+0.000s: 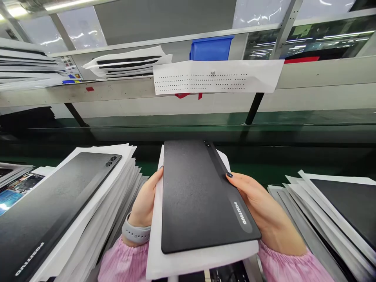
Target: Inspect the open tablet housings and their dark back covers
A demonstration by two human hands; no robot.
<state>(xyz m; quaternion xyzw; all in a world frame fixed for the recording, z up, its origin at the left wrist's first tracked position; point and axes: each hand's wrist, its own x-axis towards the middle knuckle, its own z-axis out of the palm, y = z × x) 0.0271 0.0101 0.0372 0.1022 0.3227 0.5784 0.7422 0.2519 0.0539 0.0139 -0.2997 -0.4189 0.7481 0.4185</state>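
Observation:
Between my two hands is a black tablet back cover point(199, 196) with two camera holes at the top and POSITIVO lettering near its lower right corner. Under it lies a white foam sheet point(182, 262), which sticks out at the left and bottom. My left hand point(145, 203), with a grey band on the wrist, grips the left edge; its fingertips are hidden beneath. My right hand point(255, 203) holds the right edge, thumb on top of the cover. Below the sheet, dark parts show only partly.
On the left, a similar cover point(64, 196) tops a tall stack of white sheets point(108, 211). Another stack point(323, 223) with a dark panel stands at right. Above runs a shelf point(123, 91) with more sheets point(132, 62), a blue bin point(210, 49) and a hanging dotted paper point(217, 78).

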